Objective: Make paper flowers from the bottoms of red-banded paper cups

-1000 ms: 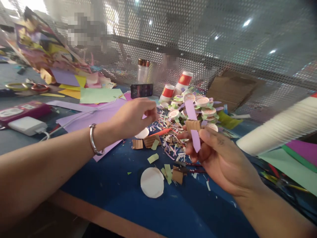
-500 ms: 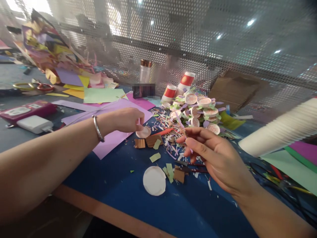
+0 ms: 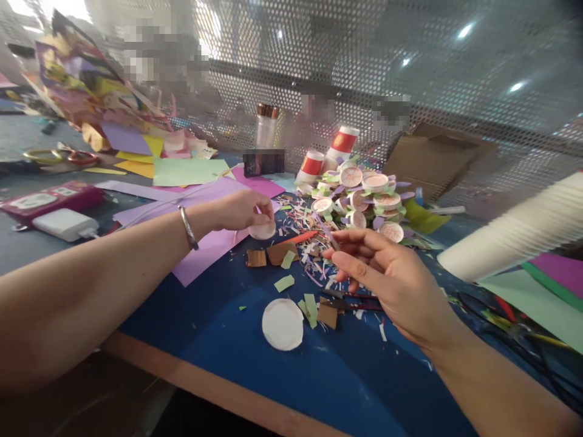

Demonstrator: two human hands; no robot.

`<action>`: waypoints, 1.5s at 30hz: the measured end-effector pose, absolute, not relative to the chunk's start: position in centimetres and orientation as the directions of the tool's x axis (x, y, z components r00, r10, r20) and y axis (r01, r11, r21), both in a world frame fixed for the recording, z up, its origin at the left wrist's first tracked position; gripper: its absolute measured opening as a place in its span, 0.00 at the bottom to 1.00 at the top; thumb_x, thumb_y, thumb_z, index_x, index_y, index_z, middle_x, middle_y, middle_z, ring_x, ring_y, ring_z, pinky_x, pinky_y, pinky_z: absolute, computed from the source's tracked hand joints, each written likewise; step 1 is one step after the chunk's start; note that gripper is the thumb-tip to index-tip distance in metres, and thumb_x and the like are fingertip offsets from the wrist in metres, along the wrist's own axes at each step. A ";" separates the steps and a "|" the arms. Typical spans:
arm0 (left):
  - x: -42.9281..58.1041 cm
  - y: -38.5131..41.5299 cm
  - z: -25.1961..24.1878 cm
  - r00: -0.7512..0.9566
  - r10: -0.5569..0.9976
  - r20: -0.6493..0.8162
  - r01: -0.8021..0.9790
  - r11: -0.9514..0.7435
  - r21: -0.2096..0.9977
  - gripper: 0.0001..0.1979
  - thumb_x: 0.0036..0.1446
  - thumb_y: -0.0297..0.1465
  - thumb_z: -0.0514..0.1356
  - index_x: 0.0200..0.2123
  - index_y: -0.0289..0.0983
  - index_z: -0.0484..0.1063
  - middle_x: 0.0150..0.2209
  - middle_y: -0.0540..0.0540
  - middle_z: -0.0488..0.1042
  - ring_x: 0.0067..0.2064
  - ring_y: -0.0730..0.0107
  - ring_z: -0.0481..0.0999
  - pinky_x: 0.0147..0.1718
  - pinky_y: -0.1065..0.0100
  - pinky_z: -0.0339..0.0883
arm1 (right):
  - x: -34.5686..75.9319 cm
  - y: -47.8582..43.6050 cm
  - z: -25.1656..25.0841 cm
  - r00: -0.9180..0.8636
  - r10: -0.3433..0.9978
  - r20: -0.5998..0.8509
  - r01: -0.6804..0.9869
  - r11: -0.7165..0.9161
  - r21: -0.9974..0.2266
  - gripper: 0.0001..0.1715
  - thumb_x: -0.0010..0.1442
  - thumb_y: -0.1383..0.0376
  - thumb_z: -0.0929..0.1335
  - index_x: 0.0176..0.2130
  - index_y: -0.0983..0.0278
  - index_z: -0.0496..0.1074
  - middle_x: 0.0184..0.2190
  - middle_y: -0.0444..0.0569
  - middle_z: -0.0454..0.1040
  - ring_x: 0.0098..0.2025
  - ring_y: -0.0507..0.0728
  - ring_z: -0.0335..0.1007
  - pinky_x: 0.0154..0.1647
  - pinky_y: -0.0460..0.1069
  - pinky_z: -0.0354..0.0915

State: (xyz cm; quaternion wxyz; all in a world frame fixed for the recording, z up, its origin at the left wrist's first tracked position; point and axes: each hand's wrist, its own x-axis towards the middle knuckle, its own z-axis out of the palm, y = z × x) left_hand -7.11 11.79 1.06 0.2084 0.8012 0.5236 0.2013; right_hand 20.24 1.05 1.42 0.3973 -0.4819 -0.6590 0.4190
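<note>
My left hand [image 3: 255,211], a silver bangle on its wrist, is closed in a pinch at the upper edge of a small pale paper disc [image 3: 262,231]. Between the thumb and fingers of my right hand [image 3: 378,261] is a thin purple paper strip [image 3: 324,229], its free end pointing up and left. A larger white paper disc [image 3: 282,325] lies flat on the blue table nearer to me. Beside it are green paper pieces [image 3: 311,311] and a brown cardboard square [image 3: 328,314]. Dark-bladed scissors [image 3: 348,300] lie partly behind my right hand.
Paper scraps surround an orange pen-like tool [image 3: 303,237]. Behind stand a heap of decorated discs [image 3: 359,200], red-and-white paper cups [image 3: 344,142] and a bottle [image 3: 266,127]. Stacked white cups [image 3: 510,233] lie at right. Purple paper [image 3: 200,264] and a magenta box [image 3: 50,200] are left.
My left hand and the small disc have shifted slightly away from me. The purple strip in my right hand now leans further left. The view has tilted a little.
</note>
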 end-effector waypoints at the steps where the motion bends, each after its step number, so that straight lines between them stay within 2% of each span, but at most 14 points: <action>1: -7.2 11.9 1.1 0.326 0.934 0.143 0.762 -0.349 0.545 0.08 0.54 0.29 0.61 0.36 0.38 0.80 0.36 0.46 0.80 0.35 0.67 0.75 0.34 0.69 0.63 | 20.2 1.0 1.5 -0.221 0.967 0.129 0.315 0.196 -0.929 0.24 0.60 0.51 0.76 0.50 0.61 0.76 0.42 0.51 0.81 0.33 0.52 0.75 0.24 0.44 0.71; 4: -7.0 12.0 1.4 0.168 0.936 0.309 0.722 -0.330 0.609 0.08 0.58 0.30 0.58 0.39 0.36 0.76 0.37 0.43 0.80 0.37 0.66 0.76 0.35 0.67 0.67 | 20.0 1.0 1.5 -0.214 0.959 0.185 0.374 0.256 -0.892 0.23 0.59 0.51 0.76 0.49 0.61 0.76 0.42 0.51 0.81 0.37 0.55 0.77 0.29 0.46 0.73; 7: -5.9 11.0 1.6 0.077 0.920 0.384 0.534 -0.364 0.763 0.04 0.59 0.31 0.60 0.37 0.37 0.73 0.35 0.44 0.79 0.32 0.68 0.76 0.29 0.68 0.69 | 20.0 0.7 1.4 -0.187 0.951 0.247 0.440 0.306 -0.844 0.23 0.59 0.52 0.75 0.50 0.61 0.76 0.42 0.52 0.82 0.41 0.58 0.78 0.35 0.49 0.75; 11: -3.3 8.5 1.3 0.167 0.943 0.288 0.286 -0.326 0.901 0.04 0.60 0.30 0.62 0.39 0.37 0.72 0.37 0.45 0.77 0.30 0.70 0.76 0.22 0.71 0.70 | 19.9 0.4 1.4 -0.165 0.930 0.329 0.479 0.367 -0.797 0.23 0.59 0.54 0.75 0.51 0.61 0.75 0.41 0.52 0.82 0.41 0.60 0.80 0.36 0.51 0.77; 16: -1.4 6.0 1.2 0.346 0.933 0.102 0.059 -0.130 0.990 0.09 0.59 0.24 0.62 0.44 0.35 0.73 0.34 0.47 0.78 0.33 0.70 0.80 0.26 0.72 0.72 | 19.7 0.6 1.2 -0.180 0.908 0.378 0.560 0.411 -0.720 0.22 0.61 0.54 0.74 0.52 0.60 0.74 0.40 0.51 0.83 0.39 0.59 0.80 0.35 0.51 0.77; 20: -1.6 5.2 1.8 0.534 0.845 0.019 0.016 -0.033 0.999 0.17 0.54 0.21 0.63 0.49 0.35 0.74 0.30 0.49 0.78 0.29 0.74 0.77 0.26 0.74 0.67 | 19.8 0.8 1.1 -0.206 0.907 0.367 0.614 0.412 -0.673 0.22 0.62 0.54 0.73 0.53 0.59 0.74 0.42 0.52 0.83 0.39 0.61 0.80 0.33 0.52 0.76; 22: -1.6 4.9 2.0 0.592 0.806 0.017 -0.049 0.015 0.999 0.19 0.53 0.20 0.65 0.49 0.35 0.74 0.30 0.49 0.78 0.30 0.74 0.77 0.29 0.73 0.68 | 19.9 0.9 1.1 -0.215 0.896 0.389 0.645 0.430 -0.632 0.21 0.62 0.54 0.74 0.53 0.59 0.74 0.43 0.52 0.83 0.38 0.61 0.80 0.35 0.53 0.76; 26: -1.3 4.5 1.8 0.558 0.830 -0.019 -0.092 0.084 0.992 0.18 0.54 0.22 0.68 0.48 0.34 0.73 0.35 0.47 0.80 0.34 0.71 0.80 0.40 0.66 0.74 | 19.9 0.9 1.1 -0.251 0.872 0.421 0.720 0.459 -0.521 0.22 0.63 0.56 0.73 0.54 0.60 0.74 0.43 0.52 0.82 0.35 0.60 0.79 0.36 0.55 0.74; 29: -0.8 4.3 1.4 0.519 0.854 -0.037 -0.070 0.085 0.994 0.18 0.54 0.23 0.69 0.47 0.35 0.71 0.34 0.46 0.81 0.34 0.70 0.81 0.40 0.65 0.75 | 19.9 0.9 1.1 -0.278 0.865 0.418 0.732 0.472 -0.491 0.23 0.64 0.56 0.73 0.55 0.61 0.73 0.43 0.53 0.82 0.37 0.61 0.79 0.38 0.56 0.74; 32: -0.6 4.3 1.2 0.494 0.869 -0.039 -0.109 0.107 0.988 0.17 0.53 0.21 0.68 0.45 0.35 0.71 0.35 0.47 0.81 0.37 0.68 0.82 0.39 0.66 0.75 | 19.8 0.8 1.1 -0.274 0.876 0.396 0.713 0.462 -0.528 0.24 0.63 0.55 0.73 0.56 0.59 0.73 0.43 0.52 0.82 0.39 0.62 0.79 0.40 0.57 0.73; 36: -0.8 4.5 1.3 0.442 0.895 -0.063 -0.139 0.138 0.981 0.16 0.53 0.18 0.66 0.44 0.35 0.72 0.31 0.49 0.79 0.32 0.73 0.80 0.34 0.69 0.75 | 20.1 0.9 1.0 -0.224 0.924 0.310 0.615 0.381 -0.691 0.27 0.62 0.52 0.74 0.57 0.56 0.72 0.45 0.51 0.81 0.43 0.62 0.79 0.40 0.56 0.74; 40: -1.2 4.7 1.5 0.432 0.897 -0.095 -0.066 0.136 0.989 0.17 0.55 0.21 0.67 0.47 0.36 0.71 0.28 0.50 0.78 0.25 0.77 0.77 0.21 0.77 0.60 | 20.5 1.3 0.9 -0.203 0.942 0.269 0.464 0.334 -0.820 0.21 0.64 0.54 0.72 0.54 0.58 0.72 0.43 0.51 0.80 0.46 0.60 0.77 0.44 0.55 0.74; 42: -1.2 4.7 1.6 0.446 0.891 -0.082 -0.072 0.127 0.989 0.19 0.53 0.22 0.68 0.48 0.36 0.71 0.30 0.50 0.78 0.27 0.76 0.77 0.24 0.76 0.64 | 20.5 1.5 0.9 -0.203 0.946 0.251 0.397 0.314 -0.863 0.18 0.64 0.56 0.73 0.51 0.59 0.73 0.39 0.49 0.79 0.42 0.58 0.77 0.42 0.53 0.74; 45: -1.1 4.5 1.8 0.494 0.869 -0.035 -0.139 0.119 0.983 0.22 0.49 0.18 0.69 0.47 0.35 0.72 0.33 0.48 0.80 0.33 0.72 0.79 0.35 0.69 0.73 | 20.4 1.7 1.0 -0.192 0.957 0.215 0.337 0.271 -0.902 0.16 0.63 0.58 0.74 0.48 0.60 0.73 0.35 0.47 0.78 0.38 0.56 0.76 0.37 0.50 0.74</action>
